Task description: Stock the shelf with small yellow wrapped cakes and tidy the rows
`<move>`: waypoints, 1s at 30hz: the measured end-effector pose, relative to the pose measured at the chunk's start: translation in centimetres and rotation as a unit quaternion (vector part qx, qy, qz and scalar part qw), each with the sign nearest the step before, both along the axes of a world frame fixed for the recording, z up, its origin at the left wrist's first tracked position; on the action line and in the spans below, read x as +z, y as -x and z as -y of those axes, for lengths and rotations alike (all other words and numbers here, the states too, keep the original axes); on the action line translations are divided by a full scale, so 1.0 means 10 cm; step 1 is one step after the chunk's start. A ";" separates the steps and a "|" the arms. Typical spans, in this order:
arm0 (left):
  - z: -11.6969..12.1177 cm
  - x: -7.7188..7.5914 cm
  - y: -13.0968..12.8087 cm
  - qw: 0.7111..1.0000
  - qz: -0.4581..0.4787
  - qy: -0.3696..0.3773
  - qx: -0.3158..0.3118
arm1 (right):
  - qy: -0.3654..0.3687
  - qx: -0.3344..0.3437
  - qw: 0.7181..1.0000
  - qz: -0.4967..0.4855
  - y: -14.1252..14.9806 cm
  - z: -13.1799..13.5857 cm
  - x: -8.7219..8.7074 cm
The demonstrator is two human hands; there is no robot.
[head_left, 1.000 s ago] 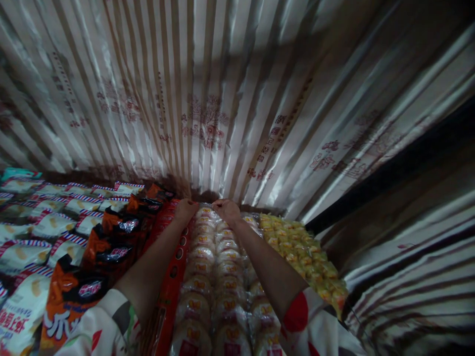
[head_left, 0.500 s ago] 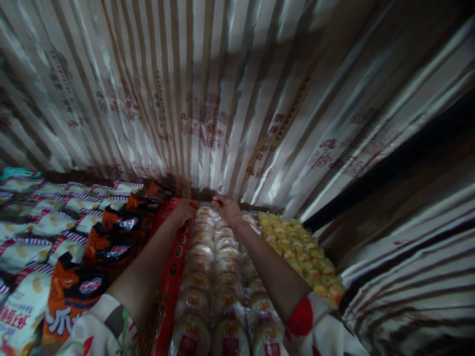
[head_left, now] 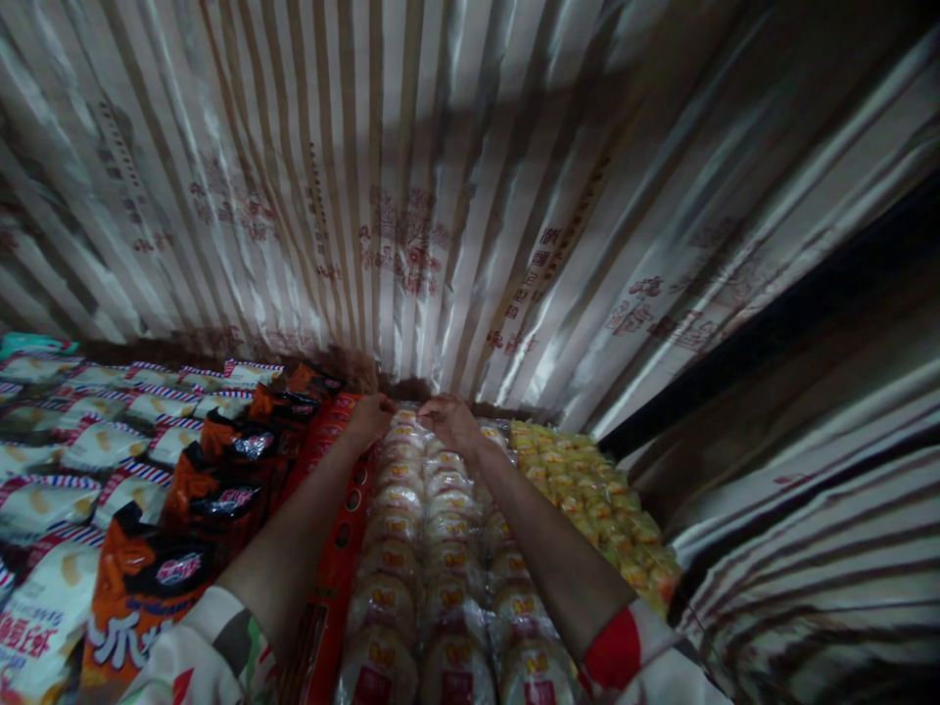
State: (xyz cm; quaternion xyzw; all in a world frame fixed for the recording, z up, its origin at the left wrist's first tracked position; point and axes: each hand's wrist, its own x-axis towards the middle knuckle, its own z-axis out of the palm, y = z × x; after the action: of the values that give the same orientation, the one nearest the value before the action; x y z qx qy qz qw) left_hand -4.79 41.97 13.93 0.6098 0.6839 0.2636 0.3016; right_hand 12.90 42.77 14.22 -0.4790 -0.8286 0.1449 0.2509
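Note:
Both arms reach forward over long rows of round, flat cakes in clear wrappers, which overlap one another. My left hand is at the far end of the rows, beside the red box, with its fingers curled together. Close to its right, my right hand has thumb and fingers pinched over the farthest wrapped cakes. A narrow gap separates the two hands. Dim light and small size hide what the fingertips grip.
On the left lie orange-and-black snack bags and several rows of white snack bags. Small yellow packets stand to the right. A pleated, printed curtain rises behind the goods; a dark bar slants along the right.
My left hand has shifted slightly right, towards my right hand. The right hand's fingers have moved a little, and its forearm has swung slightly right. The goods look unchanged.

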 end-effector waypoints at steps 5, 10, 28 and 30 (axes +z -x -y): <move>0.00 -0.03 -0.03 0.999 0.007 -0.046 0.000 | 0.000 -0.009 1.000 -0.028 0.00 -0.01 -0.03; -0.01 -0.08 -0.04 0.997 0.030 -0.070 0.019 | -0.013 -0.041 0.998 -0.051 0.03 -0.05 -0.12; 0.15 0.02 -0.01 0.992 -0.008 -0.052 0.116 | -0.044 -0.108 0.993 0.013 0.11 0.01 -0.13; 0.22 0.05 0.01 0.992 -0.034 -0.034 0.118 | -0.049 -0.112 0.992 0.022 0.13 0.03 -0.12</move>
State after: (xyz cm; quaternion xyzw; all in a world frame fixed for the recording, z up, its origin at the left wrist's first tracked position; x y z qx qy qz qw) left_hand -4.94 39.76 14.45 0.5435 0.7516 0.2991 0.2239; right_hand 11.63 42.46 13.04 -0.5587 -0.7815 0.0646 0.2700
